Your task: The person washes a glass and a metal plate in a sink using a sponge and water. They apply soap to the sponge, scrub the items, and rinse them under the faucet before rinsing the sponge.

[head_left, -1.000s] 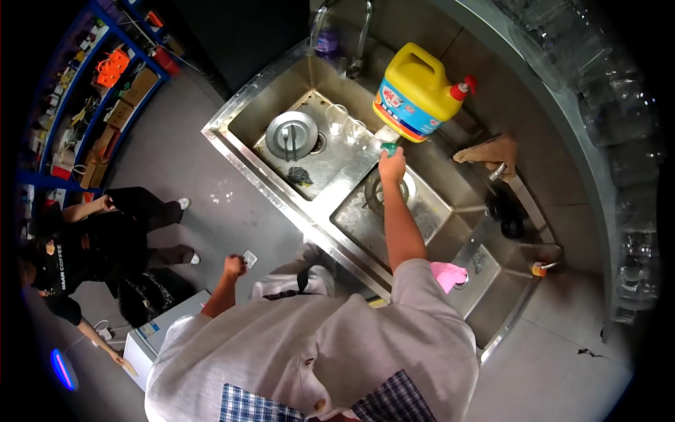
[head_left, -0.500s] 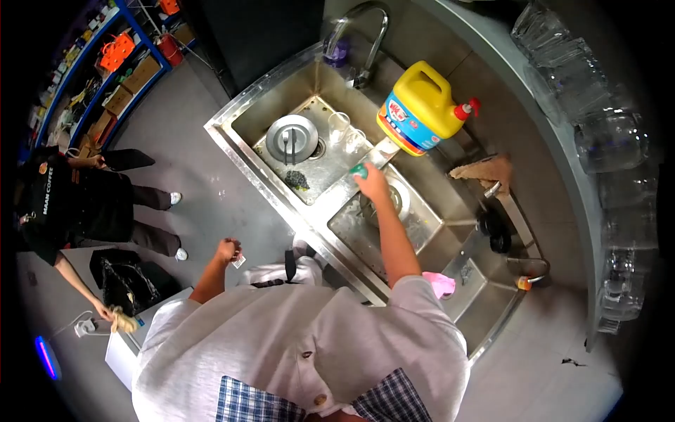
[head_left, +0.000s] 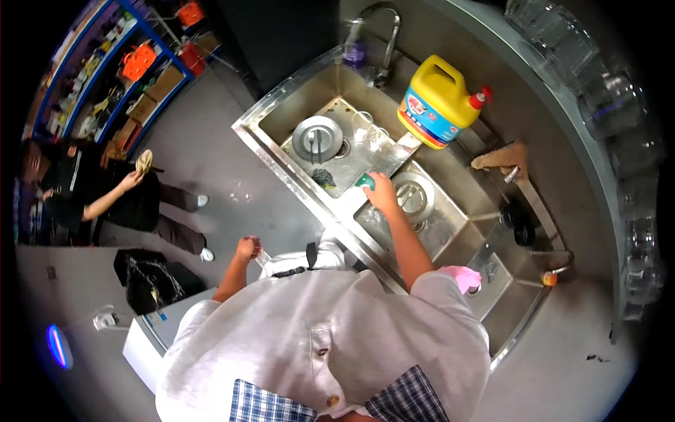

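My right hand (head_left: 382,194) is closed on a small green object (head_left: 365,181) over the divider between the sink basins. Beyond it, the left basin (head_left: 288,116) holds a grey plate (head_left: 306,131) with cutlery on it, clear glasses (head_left: 363,125) and a dark scouring pad (head_left: 323,176). A round metal lid or plate (head_left: 415,198) lies in the middle basin, right of my right hand. Low beside the counter, my left hand (head_left: 247,247) grips a small whitish, clear packet (head_left: 263,257).
A yellow detergent jug (head_left: 439,102) with a red pump stands behind the basins, near the faucet (head_left: 394,42). Brown cloth (head_left: 500,157) and pink cloth (head_left: 464,278) lie to the right. A person (head_left: 105,190) stands at the left, by a black bag (head_left: 151,281). Glasses (head_left: 612,105) line the right shelf.
The view has shifted, so the sinks appear further right. The person at the left has raised a hand with a tan cloth-like item from the bag. My hands keep their holds.
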Motion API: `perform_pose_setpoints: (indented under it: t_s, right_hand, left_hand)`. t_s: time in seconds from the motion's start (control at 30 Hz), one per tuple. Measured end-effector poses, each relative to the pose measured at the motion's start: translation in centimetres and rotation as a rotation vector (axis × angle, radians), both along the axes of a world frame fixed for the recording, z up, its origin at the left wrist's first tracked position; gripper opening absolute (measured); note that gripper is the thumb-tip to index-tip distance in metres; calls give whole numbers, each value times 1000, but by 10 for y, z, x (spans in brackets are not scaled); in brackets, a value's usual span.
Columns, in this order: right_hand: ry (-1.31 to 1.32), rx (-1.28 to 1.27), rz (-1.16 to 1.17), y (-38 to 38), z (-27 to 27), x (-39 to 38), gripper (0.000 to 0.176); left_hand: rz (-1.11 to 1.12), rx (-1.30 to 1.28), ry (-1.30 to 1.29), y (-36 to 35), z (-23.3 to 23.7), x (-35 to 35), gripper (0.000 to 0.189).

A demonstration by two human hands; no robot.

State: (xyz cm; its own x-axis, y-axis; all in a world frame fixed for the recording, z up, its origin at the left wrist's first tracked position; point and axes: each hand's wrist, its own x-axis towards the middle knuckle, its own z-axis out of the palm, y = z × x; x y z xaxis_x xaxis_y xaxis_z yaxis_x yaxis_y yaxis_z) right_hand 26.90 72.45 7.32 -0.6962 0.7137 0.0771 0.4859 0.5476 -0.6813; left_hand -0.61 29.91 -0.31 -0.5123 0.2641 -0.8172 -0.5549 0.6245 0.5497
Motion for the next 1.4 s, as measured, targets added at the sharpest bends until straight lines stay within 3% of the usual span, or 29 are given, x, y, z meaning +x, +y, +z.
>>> perform_pose_setpoints:
  t_s: [0.03,0.13,0.17,0.2,0.27,0.33,0.37,0.4,0.47,0.53,0.63,0.7,0.8,0.87,1.0,1.03,1.07,1.17,1.27,1.3,1.4]
  right_hand:
    - [38,-68,39,-8,-3,7,49]
    - [268,-212,-258,-19,5,20,54]
    - [325,-466,-418,-25,21,28,51]
    - [473,-354,-447,-15,-23,37,52]
    - [592,-966,-737,-20,-3,58,50]
    - [865,-1335,-581,-19,-23,87,45]
    - [988,-1528,-519,-25,-19,99,44]
    - [1108,-1721,-440,-28,-14,108,44]
    - [1079,-1669,-467,-36,4,117,42]
    - [1079,-1618,-427,-43,25,105,42]
    - [1151,-1590,-294,-54,55,72,44]
    - [1226,-1618,-177,-65,83,40,44]
    - [1247,-1582,-76,-85,122,-5,46]
    - [1239,-1608,-53,-96,141,-29,48]
    - [1142,-1547,24,-112,146,-64,53]
    - [1142,-1570,-15,-116,148,-74,59]
    - [1150,-1577,-50,-122,150,-84,60]
    - [1255,-1585,-165,-138,153,-112,64]
    - [1291,-1511,-238,-145,139,-125,61]
    - [1296,-1430,-311,-148,141,-133,60]
    - [1330,-1491,-58,-157,156,-137,58]
  left_hand:
    - [30,-26,14,-1,7,5,12]
    - [137,-48,-21,-8,0,10,10]
    - [144,-63,-36,-14,-5,10,10]
    - [140,-83,-58,-20,-7,13,11]
    - [231,-72,-52,-19,-10,10,15]
    - [248,136,25,-7,-11,-1,25]
    - [107,142,137,7,-13,-13,29]
    - [212,250,155,28,-20,-25,31]
    - [-33,311,276,83,11,-39,28]
    - [-84,389,335,154,69,-26,20]
    - [-403,600,445,234,153,25,12]
    - [-658,748,585,265,174,52,22]
    - [-795,831,794,270,248,93,42]
    - [-866,933,917,268,248,81,51]
    - [-783,947,871,256,243,47,40]
    - [-753,959,920,252,244,43,33]
    - [-794,921,913,249,245,38,39]
    - [-913,955,1210,244,246,36,54]
    - [-1051,1018,1208,239,261,33,57]
    - [-1007,1088,1296,240,260,36,48]
    - [-978,1112,1168,252,253,35,38]
